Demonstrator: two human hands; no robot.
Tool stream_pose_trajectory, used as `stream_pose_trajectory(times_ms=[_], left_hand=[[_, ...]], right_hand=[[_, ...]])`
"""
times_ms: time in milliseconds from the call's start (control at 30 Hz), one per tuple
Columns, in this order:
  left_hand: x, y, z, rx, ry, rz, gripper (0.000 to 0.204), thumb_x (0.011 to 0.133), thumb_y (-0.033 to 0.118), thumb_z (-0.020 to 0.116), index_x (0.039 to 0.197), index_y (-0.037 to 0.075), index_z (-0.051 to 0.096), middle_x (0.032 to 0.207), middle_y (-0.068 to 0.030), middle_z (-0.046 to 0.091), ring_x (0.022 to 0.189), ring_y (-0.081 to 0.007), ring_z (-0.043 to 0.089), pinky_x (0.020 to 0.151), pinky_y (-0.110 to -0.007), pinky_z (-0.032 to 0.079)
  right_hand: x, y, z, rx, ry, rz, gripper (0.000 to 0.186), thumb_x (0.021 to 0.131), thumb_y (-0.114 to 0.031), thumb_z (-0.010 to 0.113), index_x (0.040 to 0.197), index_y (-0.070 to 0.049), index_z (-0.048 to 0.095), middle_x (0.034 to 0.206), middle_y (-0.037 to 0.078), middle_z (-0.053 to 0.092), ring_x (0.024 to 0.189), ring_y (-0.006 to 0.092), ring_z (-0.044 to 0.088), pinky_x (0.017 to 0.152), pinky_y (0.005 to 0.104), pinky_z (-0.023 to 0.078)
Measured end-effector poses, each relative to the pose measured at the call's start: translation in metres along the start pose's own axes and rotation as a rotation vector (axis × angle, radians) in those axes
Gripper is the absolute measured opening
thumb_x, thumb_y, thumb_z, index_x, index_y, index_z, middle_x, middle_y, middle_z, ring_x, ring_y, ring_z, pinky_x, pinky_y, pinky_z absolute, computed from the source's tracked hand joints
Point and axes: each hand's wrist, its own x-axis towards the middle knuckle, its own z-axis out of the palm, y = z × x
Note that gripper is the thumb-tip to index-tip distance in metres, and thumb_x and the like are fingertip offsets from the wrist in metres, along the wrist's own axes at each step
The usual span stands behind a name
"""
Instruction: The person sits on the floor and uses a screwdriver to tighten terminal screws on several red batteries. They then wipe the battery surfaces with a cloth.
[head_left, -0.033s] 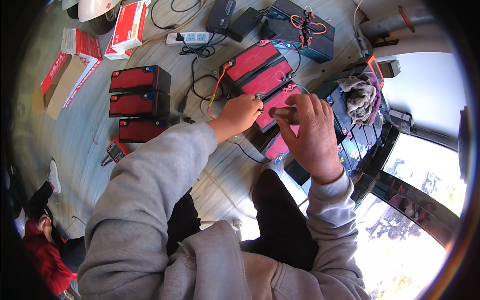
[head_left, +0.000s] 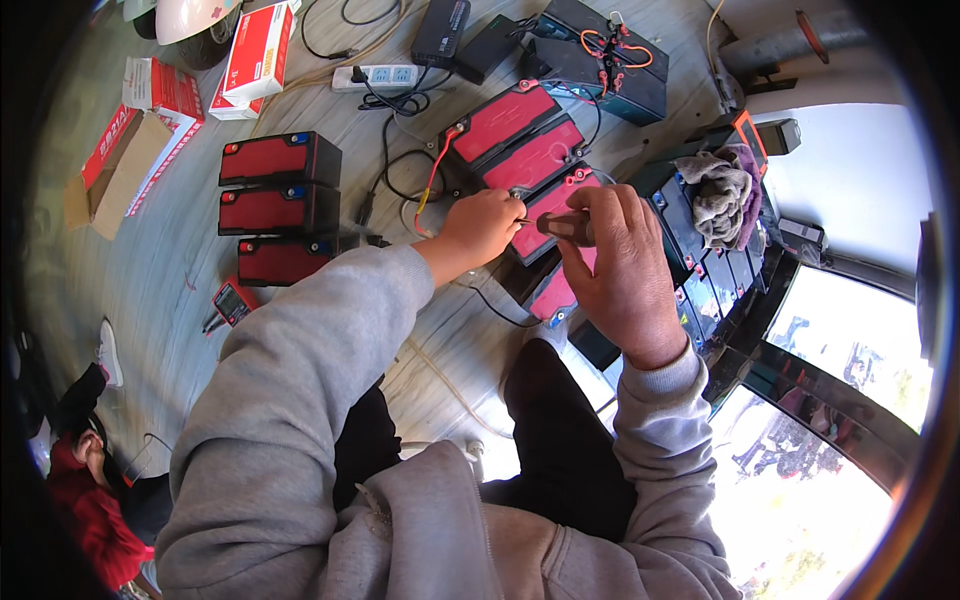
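We see our right hand (head_left: 625, 275) closed around the dark handle of a screwdriver (head_left: 560, 226), fingers curled over it and thumb along the top. The tool lies nearly level in the picture, its long axis running left to right, with the thin shaft pointing toward our left hand (head_left: 483, 225). That hand is bunched into a loose fist at the tip of the shaft; we cannot tell what it pinches there, since the fingers hide it. Both hands hover over a row of four red-topped batteries (head_left: 540, 160) that run on a slant from upper left to lower right, and the screwdriver sits over the third one, near its left edge. An orange-red wire (head_left: 433, 172) runs down from the top battery toward our left hand.

To the left, well apart, we count three more red-topped batteries (head_left: 278, 205) stacked one below the other on the grey floor (head_left: 180, 270), their long sides lying left to right. Just below them lies one small meter (head_left: 232, 299). At the upper right we see a row of dark batteries (head_left: 700, 265) with a grey rag (head_left: 722, 195) on top. One white power strip (head_left: 377, 75) lies near the top, and red and white boxes (head_left: 255, 50) sit at the upper left.
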Motion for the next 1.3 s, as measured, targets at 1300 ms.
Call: stream_pose_trajectory(times_ms=[1300], left_hand=[[0.001,0.001,0.0,0.016,0.014,0.024,0.009,0.086,0.018,0.065,0.095,0.015,0.064,0.089,-0.0047,0.062,0.088,-0.0289,0.063,0.072,-0.042,0.052]], right_hand=[[-0.004,-0.002,-0.007,0.171,-0.157,0.174,0.027,0.085,-0.008,0.069,0.105,-0.002,0.051,0.091,0.011,0.069,0.081,0.0255,0.074,0.068,0.0326,0.055]])
